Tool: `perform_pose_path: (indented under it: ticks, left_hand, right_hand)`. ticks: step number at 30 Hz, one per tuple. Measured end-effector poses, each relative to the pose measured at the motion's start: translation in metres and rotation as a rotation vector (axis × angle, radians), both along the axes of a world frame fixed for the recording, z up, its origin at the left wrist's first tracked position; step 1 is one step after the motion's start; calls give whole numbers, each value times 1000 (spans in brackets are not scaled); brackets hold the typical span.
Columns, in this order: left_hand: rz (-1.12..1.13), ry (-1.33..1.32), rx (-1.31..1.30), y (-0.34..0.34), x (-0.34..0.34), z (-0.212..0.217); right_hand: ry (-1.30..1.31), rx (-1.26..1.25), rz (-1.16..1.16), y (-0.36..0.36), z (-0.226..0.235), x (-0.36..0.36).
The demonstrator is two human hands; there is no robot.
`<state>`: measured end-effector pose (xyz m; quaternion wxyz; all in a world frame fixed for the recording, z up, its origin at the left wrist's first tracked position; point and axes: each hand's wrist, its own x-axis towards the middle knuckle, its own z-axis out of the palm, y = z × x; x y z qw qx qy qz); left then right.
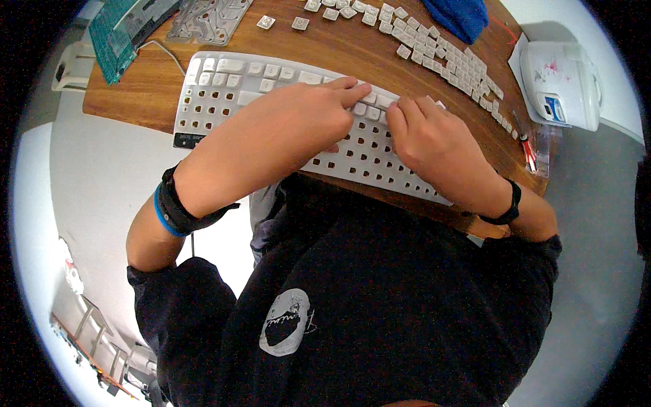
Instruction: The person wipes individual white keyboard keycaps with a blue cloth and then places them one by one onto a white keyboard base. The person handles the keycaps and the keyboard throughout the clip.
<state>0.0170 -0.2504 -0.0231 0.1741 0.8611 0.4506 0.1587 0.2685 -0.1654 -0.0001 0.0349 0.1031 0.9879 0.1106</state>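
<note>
A white keyboard (371, 150) lies in front of me along the table's near edge. White keycaps fill much of its far side, while open sockets with dark middles show across its near side. My left hand (319, 112) reaches over the keyboard's middle, fingers stretched toward the far rows and fingertips on or just above the keycaps there. Beside it, my right hand (434, 139) rests over the right part. Its fingers are bent and pressed together at the far row, and whatever they may hold is hidden.
Many loose keycaps (441, 57) spread across the wooden table (339, 47) beyond the keyboard. A green circuit board (115, 44) and a translucent patterned sheet (209, 20) lie far left. Far right are a blue cloth (461, 19), a white appliance (559, 81) and a red-handled tool (529, 154).
</note>
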Motion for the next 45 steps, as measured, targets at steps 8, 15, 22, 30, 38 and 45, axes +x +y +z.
perform_pose_path:
  ticks: [8,15,22,30,38,45]
  left_hand:
    - [6,-34,-7,-1,-2,-5]
    - [-8,-38,36,0,-3,-10]
    - [10,-22,-11,-1,-2,-7]
    - [2,-40,6,0,-5,-12]
    - [-28,49,-18,6,-8,0]
    - [-80,99,42,14,-8,9]
  right_hand:
    - [-121,58,68,0,5,6]
    - [-49,-17,107,9,6,10]
    - [21,-160,92,17,8,14]
    - [36,-310,136,19,17,25]
    - [124,-482,76,27,11,43]
    - [208,-763,-105,22,2,42]
